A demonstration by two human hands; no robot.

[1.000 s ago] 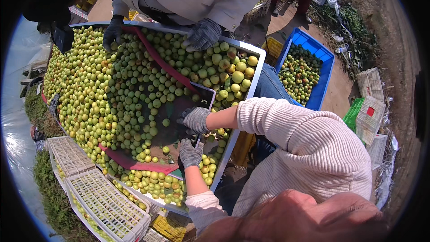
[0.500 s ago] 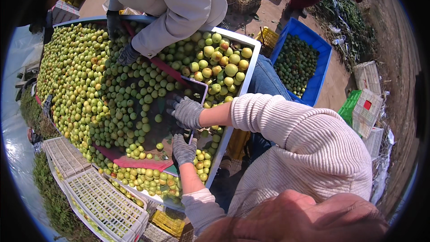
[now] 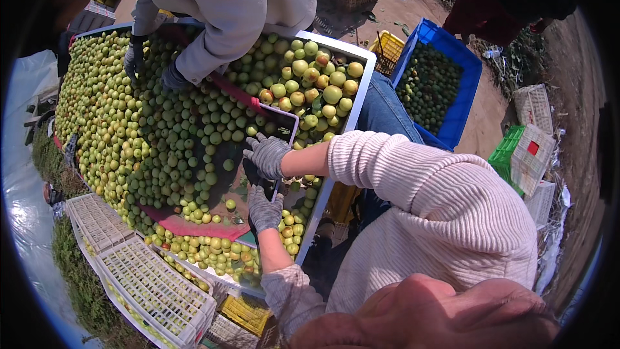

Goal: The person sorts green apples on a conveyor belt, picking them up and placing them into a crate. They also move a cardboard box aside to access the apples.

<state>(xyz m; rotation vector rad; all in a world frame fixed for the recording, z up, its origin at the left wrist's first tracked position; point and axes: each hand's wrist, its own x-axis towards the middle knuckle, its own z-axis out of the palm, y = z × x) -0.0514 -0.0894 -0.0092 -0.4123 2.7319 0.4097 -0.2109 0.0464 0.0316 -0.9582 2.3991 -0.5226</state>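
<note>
My right hand (image 3: 267, 155), in a grey knit glove, lies at the frame edge of a sorting surface with its fingers spread apart. Just below it, my left hand (image 3: 263, 212), gloved alike, has its fingers stretched out toward a dark patch between both hands. I see no fruit held in either. Small round green fruits (image 3: 213, 119), some blushed red, are heaped across the surface up to my hands. A reddish-pink band (image 3: 194, 225) edges the dark bare part (image 3: 229, 178). Larger fruits (image 3: 316, 87) lie behind the lilac-edged frame (image 3: 292, 118).
A co-worker in a grey jacket (image 3: 223, 0) reaches gloved hands into the heap from the far side. The white tray rim (image 3: 352, 52) runs round the fruit. Nearby are a blue tub (image 3: 469, 71) of darker fruit, white crates (image 3: 145, 284), and a yellow crate (image 3: 245, 313).
My right hand has shifted slightly up and its fingers have spread. My left hand has moved slightly upward. The co-worker's hands have shifted left and up over the fruit.
</note>
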